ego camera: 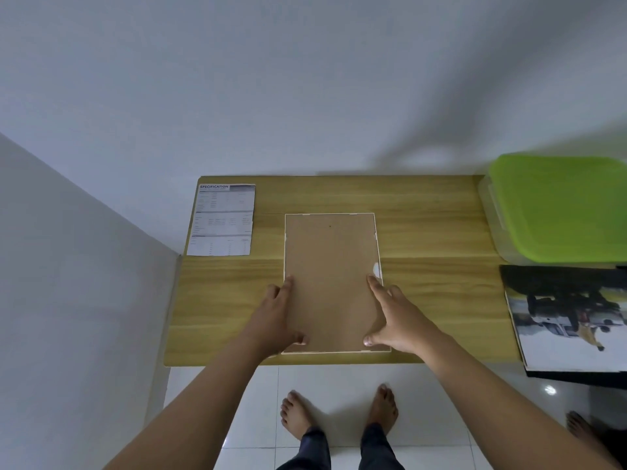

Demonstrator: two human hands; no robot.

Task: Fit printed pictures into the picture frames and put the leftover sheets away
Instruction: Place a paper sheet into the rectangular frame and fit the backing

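Container: one clear plastic box (498,212) with a green lid (563,205) stands at the far right corner of the wooden table (434,232). The lid is seated on it; contents cannot be determined through the wall. Just in front of the box, at the right edge of the table, a printed picture (570,327) lies face up on top of dark sheets that overhang the edge; its subject is too blurred to identify. A printed sheet headed "SPECIFICATION" (222,220) lies flat at the far left corner, well apart from the other items. Task item: the picture frame (330,259) lies face down at the middle of the table, long side running away from the person, brown backing board uppermost, thin white rim visible all round, near end close to the table's front edge. Both arms reach forward over the front edge. The left hand (276,317) lies along the frame's left edge, fingers straight and pointing away, thumb resting on the backing near the near-left corner. The right hand (398,317) mirrors it on the right edge, fingers extended and spread, thumb on the backing near the near-right corner. Neither hand is curled round anything.
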